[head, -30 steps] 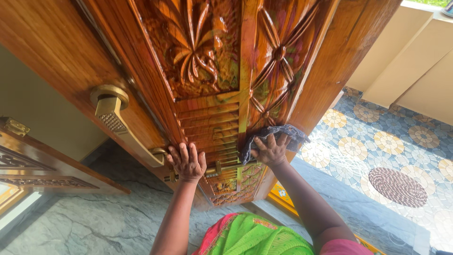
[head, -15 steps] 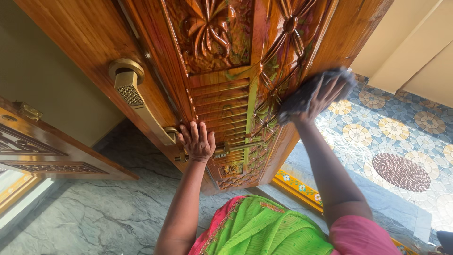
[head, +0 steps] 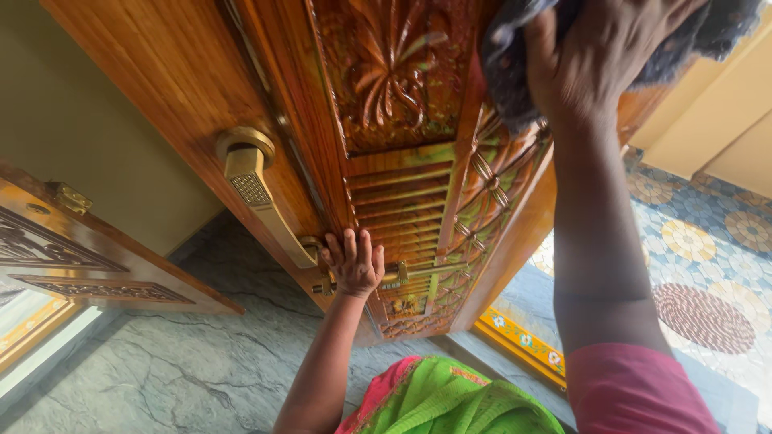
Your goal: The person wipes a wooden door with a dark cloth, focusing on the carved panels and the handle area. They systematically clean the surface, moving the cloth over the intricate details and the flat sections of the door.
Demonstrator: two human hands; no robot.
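A carved, varnished wooden door fills the upper middle of the view. My right hand presses a dark grey cloth against the upper carved panel, fingers spread over the cloth. My left hand lies flat with fingers apart on the door's lower slatted part, just right of the brass handle and beside a brass sliding bolt. It holds nothing.
A second carved door leaf stands open at the left. Grey marble floor lies below. A patterned tile floor with a round woven mat lies at the right, past a decorated yellow threshold. Green and pink clothing shows at the bottom.
My right hand has carried the cloth up the door, from the lower slats to the upper carved panel. My left hand stays on the lower door.
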